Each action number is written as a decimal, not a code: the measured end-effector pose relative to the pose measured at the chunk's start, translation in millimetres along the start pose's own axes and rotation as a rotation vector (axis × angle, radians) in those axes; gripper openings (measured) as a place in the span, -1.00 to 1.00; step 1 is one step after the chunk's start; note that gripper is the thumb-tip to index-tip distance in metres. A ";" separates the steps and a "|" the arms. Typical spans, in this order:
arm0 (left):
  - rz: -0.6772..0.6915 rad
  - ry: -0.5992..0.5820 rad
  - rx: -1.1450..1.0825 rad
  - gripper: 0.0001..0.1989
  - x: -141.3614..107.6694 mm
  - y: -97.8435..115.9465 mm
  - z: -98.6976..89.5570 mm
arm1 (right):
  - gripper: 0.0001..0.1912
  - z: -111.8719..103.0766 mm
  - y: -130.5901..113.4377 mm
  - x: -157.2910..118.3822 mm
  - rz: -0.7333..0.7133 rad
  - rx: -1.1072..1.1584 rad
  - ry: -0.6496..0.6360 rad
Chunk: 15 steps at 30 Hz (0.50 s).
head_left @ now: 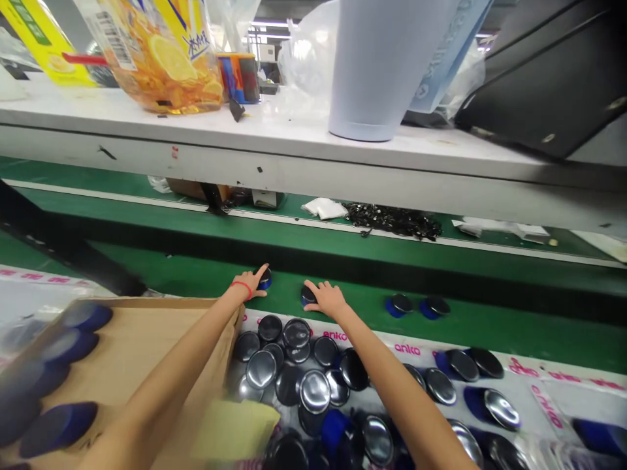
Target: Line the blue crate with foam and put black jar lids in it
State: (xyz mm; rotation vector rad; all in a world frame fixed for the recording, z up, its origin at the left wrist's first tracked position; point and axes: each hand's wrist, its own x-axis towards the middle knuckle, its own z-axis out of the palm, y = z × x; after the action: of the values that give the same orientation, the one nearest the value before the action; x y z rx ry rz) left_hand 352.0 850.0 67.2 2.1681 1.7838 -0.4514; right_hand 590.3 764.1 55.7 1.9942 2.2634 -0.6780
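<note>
Both my arms reach forward onto a green conveyor belt [343,313]. My left hand [251,283], with a red band at the wrist, rests on a small blue round container [265,281] with a dark lid. My right hand [325,297] covers another blue round container [307,296] beside it. Two more such containers [400,305] [435,307] stand on the belt to the right. Below my arms lie several blue containers with shiny dark lids [313,385] on clear plastic printed "anko".
A brown cardboard box [147,339] sits at the lower left with blurred blue containers by it. A white shelf [294,163] runs across above the belt, carrying a pale tumbler [382,72], a bag of lemon slices [166,59] and a black case [548,85].
</note>
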 end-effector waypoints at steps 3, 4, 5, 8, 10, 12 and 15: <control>0.019 0.043 -0.137 -0.48 5.0 0.6 -4.2 | -0.44 -9.3 9.2 -8.4 0.010 0.160 0.091; 0.019 0.066 -0.197 -0.48 5.7 0.5 -8.0 | -0.42 -17.1 13.5 -14.7 0.021 0.228 0.140; 0.019 0.095 -0.263 -0.47 5.1 0.3 -13.3 | -0.40 -27.2 18.3 -23.5 0.033 0.303 0.196; 0.038 0.227 -0.499 -0.41 -9.7 -0.9 -36.6 | -0.37 -64.7 33.1 -70.0 0.050 0.552 0.409; 0.079 0.327 -0.690 -0.38 -36.2 -1.8 -53.1 | -0.37 -82.7 41.7 -120.2 0.069 0.724 0.557; 0.120 0.388 -0.895 -0.36 -78.2 -2.9 -63.0 | -0.32 -82.1 47.5 -183.4 0.161 0.887 0.687; 0.092 0.371 -1.152 -0.25 -161.5 -5.9 -53.4 | -0.17 -38.3 45.6 -286.0 0.432 1.083 0.817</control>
State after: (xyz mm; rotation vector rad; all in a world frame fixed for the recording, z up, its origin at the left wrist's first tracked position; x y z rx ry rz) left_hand 319.8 729.9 183.4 1.4806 1.4677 0.8607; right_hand 691.1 514.2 168.4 3.6663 1.6463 -1.4261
